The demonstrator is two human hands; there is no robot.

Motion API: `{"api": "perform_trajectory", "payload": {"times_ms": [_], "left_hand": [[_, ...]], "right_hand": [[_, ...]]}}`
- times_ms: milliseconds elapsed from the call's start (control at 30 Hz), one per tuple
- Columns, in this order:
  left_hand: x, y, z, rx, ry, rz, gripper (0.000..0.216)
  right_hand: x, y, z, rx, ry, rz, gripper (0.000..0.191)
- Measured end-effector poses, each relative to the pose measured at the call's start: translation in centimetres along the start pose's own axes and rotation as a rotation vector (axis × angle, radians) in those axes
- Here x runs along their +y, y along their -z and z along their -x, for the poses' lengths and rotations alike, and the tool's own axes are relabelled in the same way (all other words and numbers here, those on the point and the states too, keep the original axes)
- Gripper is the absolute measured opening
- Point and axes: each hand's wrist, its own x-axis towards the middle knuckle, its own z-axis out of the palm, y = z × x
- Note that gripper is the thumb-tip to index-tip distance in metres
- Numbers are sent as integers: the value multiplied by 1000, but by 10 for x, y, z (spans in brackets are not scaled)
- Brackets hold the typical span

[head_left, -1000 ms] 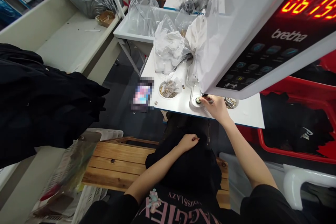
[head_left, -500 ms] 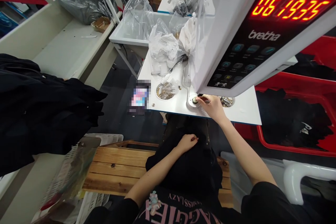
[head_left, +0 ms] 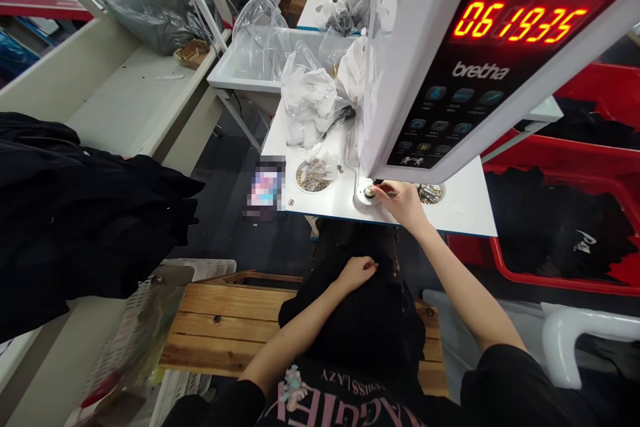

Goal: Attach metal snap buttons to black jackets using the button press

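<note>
My right hand (head_left: 404, 203) is at the front edge of the white work table (head_left: 340, 205), below the head of a button machine (head_left: 425, 80). Its fingers are pinched beside the small round die (head_left: 369, 192) on the machine's base. Something dark reddish shows at the fingers, too small to make out. My left hand (head_left: 357, 272) rests on my lap with its fingers curled in, and nothing shows in it. A round tray of small metal parts (head_left: 313, 177) is set into the table left of the die, and another metal-parts tray (head_left: 431, 193) is partly behind my right hand.
Plastic bags with white contents (head_left: 313, 97) lie at the table's back. A pixelated object (head_left: 265, 188) is at its left edge. Red bins of dark cloth (head_left: 560, 227) stand at right. Dark garments (head_left: 90, 213) hang over the left trough, near a wooden bench (head_left: 225, 327).
The view has shifted slightly, so the machine head appears a little further left. Both hands keep their places, and the display still reads the same.
</note>
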Motion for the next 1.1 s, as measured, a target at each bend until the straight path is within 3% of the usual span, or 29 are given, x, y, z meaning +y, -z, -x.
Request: {"api": "perform_trajectory", "payload": {"times_ms": [100,167,233,300,400,467,567,667,767,900,1000,1100], "left_hand": [[2,1,0,-5,-4,-13,24],[5,3,2,-1,-10,-24,23],[9,8,7,13,-22,-32,22],[13,16,14,79,-53,-55,21],[15,33,24,334,-74,-209,30],[10,44,27,468,-4,-360,57],[-3,57,30,373,178,-456,82],[-12,67,36,252,246,-422,75],[-13,77,56,296,281,-351,73],[-7,92,112,250,445,-247,77],[-5,95,163,202,587,-235,75],[-7,83,196,194,554,-236,62]], "right_hand": [[4,-1,-1,30,33,-7,30],[3,0,5,119,57,-31,28],[-2,3,20,232,81,-58,26],[-6,4,42,259,97,-76,22],[3,-3,82,85,97,-86,24],[22,-17,106,-44,34,-40,23],[59,-41,134,-183,-178,78,29],[89,-58,150,-313,-342,110,46],[99,-59,155,-345,-421,95,55],[70,-37,159,-300,-448,20,58],[17,-14,178,-305,-198,-38,54],[-24,-10,205,-462,38,-26,68]]}}
